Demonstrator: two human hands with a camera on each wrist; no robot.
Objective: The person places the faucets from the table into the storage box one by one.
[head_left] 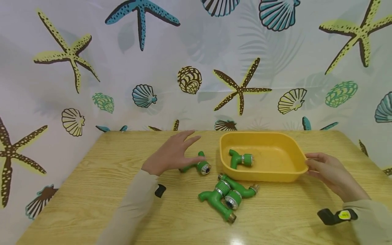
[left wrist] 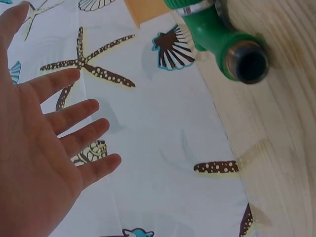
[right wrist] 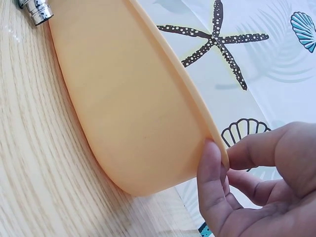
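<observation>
The left hand (head_left: 171, 153) hovered with fingers spread, its grip holding nothing, just above a green plastic tap fitting (head_left: 197, 166) lying on the wooden tabletop (head_left: 92, 190) left of centre. The right hand (head_left: 332, 173) pinched the right rim of the yellow plastic tub (head_left: 275, 172), thumb against its outer wall. One more green fitting (head_left: 241, 159) lay inside the tub, and two others (head_left: 228, 197) sat tangled just below it, centre frame.

Left hand (head_left: 171, 153) spread flat, fingers straight; right hand (head_left: 332, 173) pinching.
</observation>
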